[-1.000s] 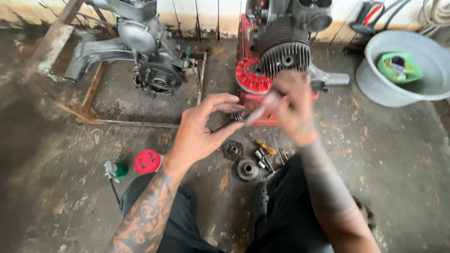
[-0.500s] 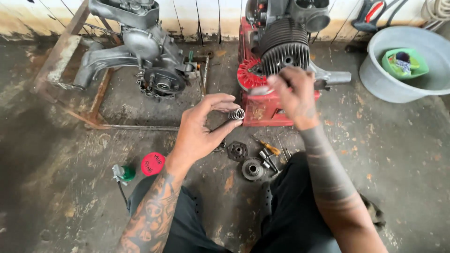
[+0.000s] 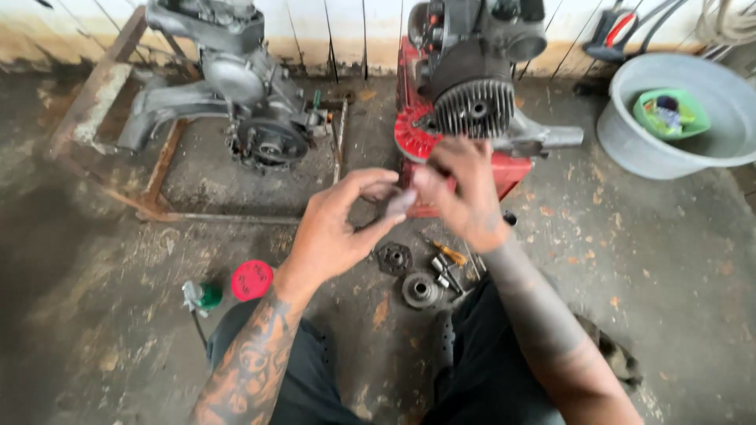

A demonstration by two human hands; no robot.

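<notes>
My left hand (image 3: 335,232) pinches a small grey metal part (image 3: 398,203), blurred, between thumb and fingers at mid-frame. My right hand (image 3: 465,193) is close against it from the right, with fingertips pinched on the same part. Both hands hover just in front of a dark engine with a finned cylinder (image 3: 472,106) and a red fan wheel (image 3: 411,135), which sits on a red stand (image 3: 508,169). Both forearms are tattooed.
Two round metal parts (image 3: 394,258) (image 3: 421,290) and an orange-handled screwdriver (image 3: 450,253) lie on the concrete below my hands. At the left are a red cap (image 3: 252,279) and a small green bottle (image 3: 203,297). A second engine (image 3: 252,102) rests on a rusty frame (image 3: 157,197). At the right, a grey basin (image 3: 654,149) holds a green tub (image 3: 669,114).
My right hand has come down from the finned engine to meet my left hand at the small part. The left hand has stayed roughly in place, holding the part.
</notes>
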